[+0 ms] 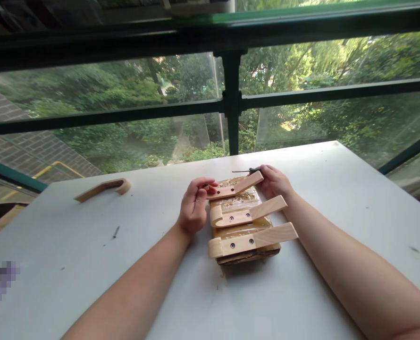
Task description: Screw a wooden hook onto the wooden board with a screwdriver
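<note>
In the middle of the table lies a cardboard block (234,204) wrapped in clear and brown tape. Three pale wooden hooks lie across it. The near hook (243,241) and the middle hook (240,215) each show two screw heads. Two dark spots mark the far hook (239,187); whether screws sit in them I cannot tell. My left hand (196,203) is closed with its fingertips on the left end of the far hook. Behind that hook's right end, my right hand (272,182) grips a thin screwdriver (243,171) by its black handle, the shaft pointing left.
A curved wooden piece (102,190) rests on the white table (142,283) at the far left. Nearer lies a loose screw (115,232). Beyond the table's back edge stands a green window frame (232,99). A cardboard box (3,219) shows at the left edge.
</note>
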`<action>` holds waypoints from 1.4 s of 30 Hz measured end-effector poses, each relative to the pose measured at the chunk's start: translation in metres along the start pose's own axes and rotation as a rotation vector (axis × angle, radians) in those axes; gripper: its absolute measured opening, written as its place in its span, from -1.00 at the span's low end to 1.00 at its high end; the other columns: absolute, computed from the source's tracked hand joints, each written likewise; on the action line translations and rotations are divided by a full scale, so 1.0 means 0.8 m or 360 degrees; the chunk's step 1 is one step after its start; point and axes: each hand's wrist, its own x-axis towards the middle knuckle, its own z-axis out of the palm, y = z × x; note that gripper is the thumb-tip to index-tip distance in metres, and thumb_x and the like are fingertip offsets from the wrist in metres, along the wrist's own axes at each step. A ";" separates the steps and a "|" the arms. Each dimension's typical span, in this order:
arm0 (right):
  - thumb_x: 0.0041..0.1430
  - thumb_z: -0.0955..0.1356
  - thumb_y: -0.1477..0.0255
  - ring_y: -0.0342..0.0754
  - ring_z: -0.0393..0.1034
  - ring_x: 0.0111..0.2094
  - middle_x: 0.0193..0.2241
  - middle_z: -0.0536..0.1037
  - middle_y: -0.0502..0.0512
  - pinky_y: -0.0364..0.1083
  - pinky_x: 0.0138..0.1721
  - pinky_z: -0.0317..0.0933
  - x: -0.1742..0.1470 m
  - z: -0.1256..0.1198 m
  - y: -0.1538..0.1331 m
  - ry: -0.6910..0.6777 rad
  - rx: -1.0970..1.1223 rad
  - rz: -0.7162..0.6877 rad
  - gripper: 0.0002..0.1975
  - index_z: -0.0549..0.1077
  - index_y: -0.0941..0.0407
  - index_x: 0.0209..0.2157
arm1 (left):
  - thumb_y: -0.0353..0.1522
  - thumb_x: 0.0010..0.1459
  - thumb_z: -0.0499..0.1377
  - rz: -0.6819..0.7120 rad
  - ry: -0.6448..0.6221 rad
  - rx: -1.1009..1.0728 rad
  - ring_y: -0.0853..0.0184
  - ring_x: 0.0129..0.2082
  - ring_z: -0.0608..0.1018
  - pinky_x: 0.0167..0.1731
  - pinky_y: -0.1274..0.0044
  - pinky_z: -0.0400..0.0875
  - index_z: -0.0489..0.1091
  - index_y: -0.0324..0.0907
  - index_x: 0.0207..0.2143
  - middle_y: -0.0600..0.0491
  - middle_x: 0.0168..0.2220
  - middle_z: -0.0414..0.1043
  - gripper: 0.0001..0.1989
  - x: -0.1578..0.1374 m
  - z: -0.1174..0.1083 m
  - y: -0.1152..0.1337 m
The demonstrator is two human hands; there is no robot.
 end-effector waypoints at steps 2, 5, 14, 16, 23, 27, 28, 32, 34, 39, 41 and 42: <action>-0.28 0.59 0.09 -0.08 0.41 -0.26 -0.33 0.46 0.10 -0.09 -0.22 0.35 -0.002 0.002 -0.001 0.0012 -0.0027 -0.0003 -0.28 0.27 0.20 -0.21 | -0.23 0.29 -0.01 0.0000 -0.0048 -0.0013 0.53 -0.21 0.52 -0.11 0.65 0.52 0.38 -0.18 -0.01 -0.04 -0.10 0.46 -0.66 0.000 0.001 0.002; -0.28 0.58 0.08 -0.08 0.40 -0.26 -0.31 0.46 0.11 -0.10 -0.23 0.34 -0.005 0.005 -0.003 0.0019 -0.0060 -0.0009 -0.28 0.28 0.21 -0.21 | -0.23 0.29 -0.01 -0.0012 -0.0095 -0.0045 0.53 -0.20 0.53 -0.10 0.65 0.52 0.38 -0.17 0.00 -0.03 -0.10 0.46 -0.66 0.001 0.001 0.003; -0.26 0.59 0.11 -0.14 0.37 -0.26 -0.35 0.39 0.04 -0.13 -0.22 0.35 -0.007 0.003 -0.003 -0.0004 -0.0038 -0.0010 -0.31 0.26 0.20 -0.24 | -0.16 0.27 0.03 -0.0143 -0.0184 -0.0061 0.55 -0.13 0.52 0.00 0.68 0.48 0.30 -0.09 0.05 0.02 -0.11 0.45 -0.64 0.000 -0.002 -0.003; -0.24 0.59 0.12 -0.17 0.35 -0.30 -0.37 0.37 0.03 -0.14 -0.25 0.34 -0.007 0.003 -0.003 -0.0001 -0.0035 -0.0008 -0.32 0.25 0.20 -0.25 | -0.17 0.25 0.08 -0.0178 -0.0154 -0.0010 0.54 -0.13 0.52 0.00 0.66 0.47 0.29 -0.09 0.04 0.02 -0.11 0.46 -0.64 -0.001 0.000 -0.004; -0.18 0.57 0.12 -0.18 0.33 -0.30 -0.37 0.36 0.05 -0.14 -0.22 0.34 -0.006 0.000 0.000 -0.0006 -0.0034 -0.0035 -0.36 0.25 0.20 -0.25 | -0.29 0.16 0.21 -0.0139 -0.0104 0.0245 0.56 -0.18 0.53 -0.03 0.66 0.45 0.30 -0.08 0.02 0.06 -0.16 0.46 -0.63 0.002 0.005 0.001; -0.09 0.55 0.21 -0.19 0.32 -0.30 -0.37 0.33 0.04 -0.15 -0.18 0.32 -0.009 0.002 0.002 -0.0011 -0.0052 -0.0057 -0.46 0.23 0.22 -0.29 | -0.31 0.16 0.21 -0.0117 -0.0118 0.0276 0.57 -0.17 0.53 -0.04 0.68 0.45 0.29 -0.06 0.04 0.07 -0.16 0.46 -0.61 0.004 0.005 0.002; -0.07 0.54 0.23 -0.20 0.32 -0.30 -0.38 0.32 0.04 -0.15 -0.18 0.31 -0.010 0.002 0.002 -0.0012 -0.0050 -0.0062 -0.47 0.22 0.22 -0.30 | -0.32 0.15 0.21 -0.0109 -0.0123 0.0279 0.58 -0.17 0.53 -0.05 0.69 0.44 0.28 -0.05 0.05 0.08 -0.16 0.45 -0.60 0.004 0.005 0.002; -0.01 0.51 0.19 -0.20 0.31 -0.29 -0.37 0.32 0.05 -0.16 -0.18 0.31 -0.009 0.001 0.002 -0.0014 -0.0015 -0.0052 -0.49 0.22 0.21 -0.29 | -0.33 0.15 0.22 -0.0077 -0.0117 0.0244 0.59 -0.21 0.51 -0.12 0.72 0.46 0.22 -0.07 0.11 0.06 -0.17 0.43 -0.53 0.004 0.007 0.005; 0.00 0.51 0.17 -0.18 0.31 -0.28 -0.36 0.32 0.06 -0.15 -0.19 0.31 -0.007 -0.001 0.002 -0.0007 -0.0006 -0.0029 -0.48 0.23 0.20 -0.26 | -0.33 0.14 0.22 -0.0089 -0.0108 0.0220 0.60 -0.22 0.51 -0.13 0.73 0.47 0.21 -0.09 0.12 0.05 -0.17 0.42 -0.51 0.005 0.008 0.007; -0.03 0.52 0.18 -0.20 0.28 -0.31 -0.38 0.29 0.07 -0.19 -0.26 0.29 -0.007 -0.002 0.001 0.0018 -0.0013 -0.0019 -0.47 0.23 0.22 -0.29 | -0.33 0.13 0.23 -0.0114 -0.0099 0.0202 0.62 -0.22 0.51 -0.13 0.77 0.47 0.23 -0.08 0.09 0.06 -0.17 0.43 -0.53 0.005 0.009 0.007; -0.05 0.53 0.19 -0.19 0.27 -0.30 -0.38 0.29 0.08 -0.19 -0.27 0.29 -0.008 0.000 0.001 0.0017 -0.0020 -0.0020 -0.47 0.23 0.22 -0.29 | -0.33 0.13 0.24 -0.0116 -0.0100 0.0202 0.64 -0.22 0.51 -0.12 0.79 0.47 0.24 -0.06 0.08 0.08 -0.17 0.43 -0.54 0.005 0.009 0.007; -0.06 0.53 0.20 -0.20 0.27 -0.31 -0.38 0.29 0.08 -0.19 -0.27 0.29 -0.009 0.001 0.001 0.0016 -0.0023 -0.0021 -0.46 0.22 0.22 -0.29 | -0.33 0.13 0.24 -0.0117 -0.0101 0.0203 0.65 -0.23 0.51 -0.11 0.80 0.47 0.24 -0.06 0.08 0.09 -0.17 0.43 -0.54 0.005 0.009 0.007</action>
